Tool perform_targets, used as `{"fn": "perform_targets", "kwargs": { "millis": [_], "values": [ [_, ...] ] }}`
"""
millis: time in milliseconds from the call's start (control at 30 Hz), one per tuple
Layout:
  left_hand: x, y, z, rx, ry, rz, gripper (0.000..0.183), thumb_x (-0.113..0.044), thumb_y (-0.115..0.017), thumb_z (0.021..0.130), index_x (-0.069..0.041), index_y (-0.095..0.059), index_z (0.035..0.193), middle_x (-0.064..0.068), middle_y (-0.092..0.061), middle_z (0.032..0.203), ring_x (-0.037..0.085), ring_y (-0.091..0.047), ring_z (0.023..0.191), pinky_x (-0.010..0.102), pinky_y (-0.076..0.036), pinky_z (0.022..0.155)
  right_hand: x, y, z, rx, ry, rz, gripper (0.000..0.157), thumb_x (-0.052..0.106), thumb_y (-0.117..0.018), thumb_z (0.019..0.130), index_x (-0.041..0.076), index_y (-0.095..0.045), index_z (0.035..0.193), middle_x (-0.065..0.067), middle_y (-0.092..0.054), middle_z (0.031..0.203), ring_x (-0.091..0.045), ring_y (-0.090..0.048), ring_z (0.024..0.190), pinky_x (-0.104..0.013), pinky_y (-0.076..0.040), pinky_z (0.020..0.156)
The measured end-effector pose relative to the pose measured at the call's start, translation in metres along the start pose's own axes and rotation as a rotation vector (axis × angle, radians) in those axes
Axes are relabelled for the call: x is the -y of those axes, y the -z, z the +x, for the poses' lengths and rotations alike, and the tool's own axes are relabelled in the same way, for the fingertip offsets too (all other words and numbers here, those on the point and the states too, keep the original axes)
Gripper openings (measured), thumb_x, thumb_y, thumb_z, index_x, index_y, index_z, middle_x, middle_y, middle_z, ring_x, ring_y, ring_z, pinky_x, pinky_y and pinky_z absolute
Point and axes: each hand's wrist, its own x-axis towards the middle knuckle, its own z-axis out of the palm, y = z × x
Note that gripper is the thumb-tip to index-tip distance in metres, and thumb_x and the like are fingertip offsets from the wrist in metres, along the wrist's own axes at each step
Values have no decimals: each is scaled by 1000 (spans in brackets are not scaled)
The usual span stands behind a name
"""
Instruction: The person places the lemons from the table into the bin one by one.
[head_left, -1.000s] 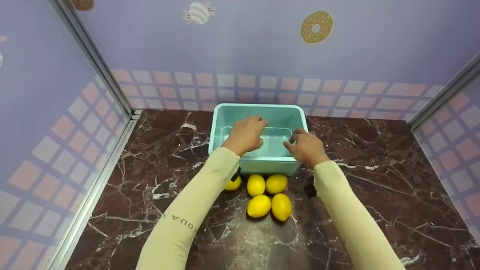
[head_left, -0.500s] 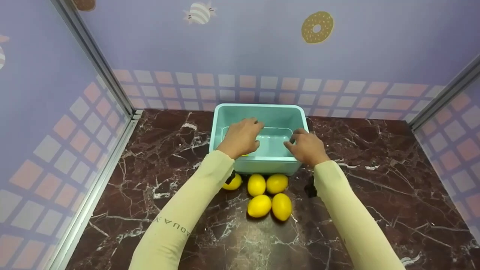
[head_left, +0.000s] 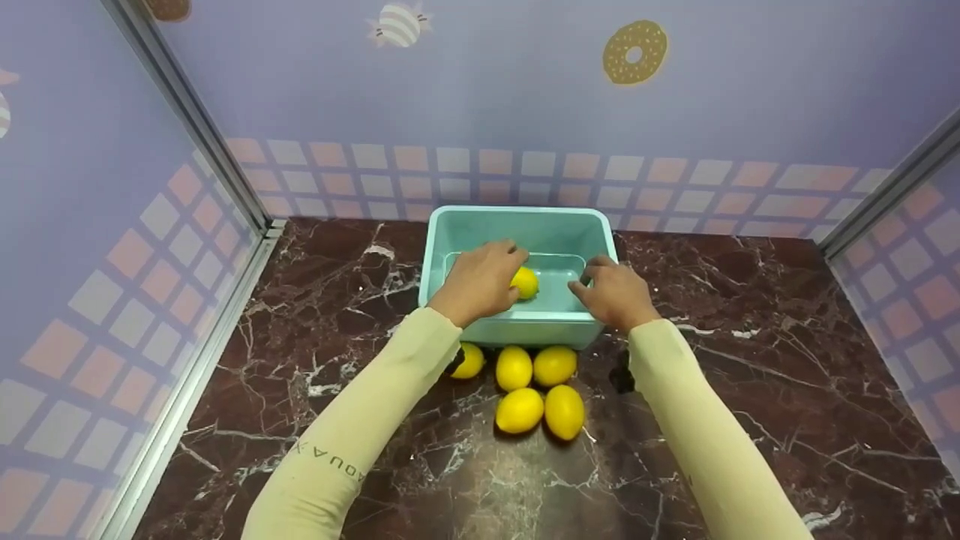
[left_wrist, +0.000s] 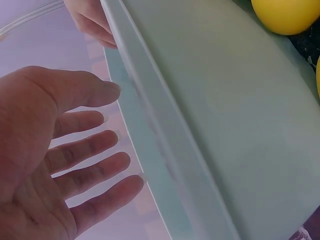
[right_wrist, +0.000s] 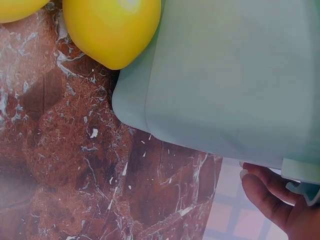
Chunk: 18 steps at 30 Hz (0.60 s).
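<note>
A pale teal plastic bin point(head_left: 525, 331) stands against the back wall. Inside it lies a yellow lemon point(head_left: 527, 283), partly behind my left hand point(head_left: 484, 281). In the left wrist view, the left hand point(left_wrist: 65, 145) has spread fingers and holds nothing, close by the bin's front rim point(left_wrist: 165, 110). My right hand point(head_left: 615, 292) grips the bin's right rim near the front corner. The right wrist view shows part of this hand point(right_wrist: 280, 200) at the outer side of the bin, with fingers curled at the lip.
Several more lemons point(head_left: 519, 411) lie on the dark marbled tabletop point(head_left: 360, 450) in front of the bin. One of them point(head_left: 469, 361) is partly covered by my left wrist. Patterned lilac panels point(head_left: 510, 90) enclose the back and both sides.
My left hand has let go of a lemon, which now shows on the bin's floor. That hand has shifted slightly left and toward me; the right hand stays at the rim.
</note>
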Motion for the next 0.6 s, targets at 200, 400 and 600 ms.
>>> {"fn": "perform_targets", "kwargs": {
  "millis": [200,400,600],
  "values": [
    [-3,2,-6,-30,-21,-23,32,-20,-63,88,-12,-60,119,7,-61,109,24,-60,95,43,-55,75,1,0,1,7,-6,-1,45,44,-51,95,5,-68,109,-14,-53,136,-43,-55,116,-58,-43,99],
    [-2,1,-11,-37,-43,9,35,-19,-65,86,-10,-60,120,7,-61,108,25,-61,95,43,-56,71,1,0,0,21,-8,6,45,43,-51,95,5,-68,111,-14,-52,138,-44,-55,117,-59,-43,99],
    [0,0,-17,-56,-67,-7,37,-20,-67,87,-9,-59,121,8,-61,110,26,-62,97,43,-56,72,1,0,1,17,-8,-5,45,43,-50,95,4,-68,111,-14,-53,137,-43,-55,117,-58,-44,99]
  ]
}}
